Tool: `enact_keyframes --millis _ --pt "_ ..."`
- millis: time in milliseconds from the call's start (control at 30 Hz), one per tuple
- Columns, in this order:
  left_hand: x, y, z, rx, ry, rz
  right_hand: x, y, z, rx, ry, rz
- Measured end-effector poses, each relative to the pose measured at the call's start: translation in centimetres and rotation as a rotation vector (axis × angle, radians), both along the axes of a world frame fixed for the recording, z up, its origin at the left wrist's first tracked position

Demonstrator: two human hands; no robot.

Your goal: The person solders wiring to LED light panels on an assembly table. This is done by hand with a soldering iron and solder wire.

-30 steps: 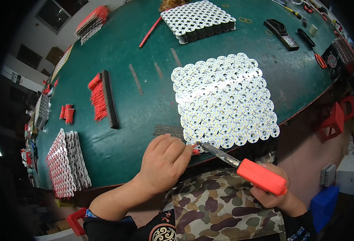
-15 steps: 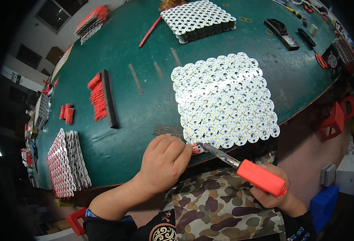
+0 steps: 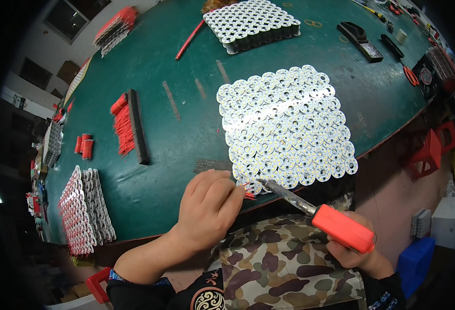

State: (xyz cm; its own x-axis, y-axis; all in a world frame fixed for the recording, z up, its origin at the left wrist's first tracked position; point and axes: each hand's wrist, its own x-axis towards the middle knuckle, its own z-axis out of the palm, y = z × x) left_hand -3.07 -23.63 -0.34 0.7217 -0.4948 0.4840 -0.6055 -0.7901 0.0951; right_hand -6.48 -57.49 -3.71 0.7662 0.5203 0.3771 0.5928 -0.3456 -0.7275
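Note:
A sheet of round white LED circuit boards (image 3: 289, 126) lies near the table's front edge, joined in rows. At its near left corner my left hand (image 3: 209, 204) is closed, its fingertips pinching thin red wires (image 3: 249, 195) that stick out by the sheet's edge. Most of the wires' length is hidden under the fingers. My right hand (image 3: 354, 248) is wrapped round the red handle of a soldering iron (image 3: 341, 227). The iron slants to the upper left, and its tip meets the boards close to the wires; exact contact is too small to tell.
Beyond the sheet stands a stack of similar boards (image 3: 250, 26). Left of it lie loose red wires (image 3: 125, 132) against a dark bar (image 3: 138, 126), plus red wire bundles (image 3: 85, 146). Wired boards (image 3: 85, 209) stand at the near left. Scissors (image 3: 411, 76) and a black holder (image 3: 360, 41) lie right.
The soldering iron has shifted a little to the right, its tip slightly farther along the boards. My left hand keeps its pinch beside the corner. The whole view has shifted slightly.

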Motion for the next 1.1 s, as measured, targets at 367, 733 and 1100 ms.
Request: enact_keyframes --millis 367,733,1100 --pt "-0.5 -0.1 -0.5 0.096 -0.002 -0.008 -0.7 1.2 0.9 0.102 0.13 -0.118" --pt "-0.6 -0.5 -0.5 0.086 0.018 0.017 -0.1 0.6 0.6 0.031 -0.029 0.006" --pt "-0.5 -0.7 -0.4 0.093 0.012 0.019 -0.5 -0.6 0.0 0.033 0.006 0.004"
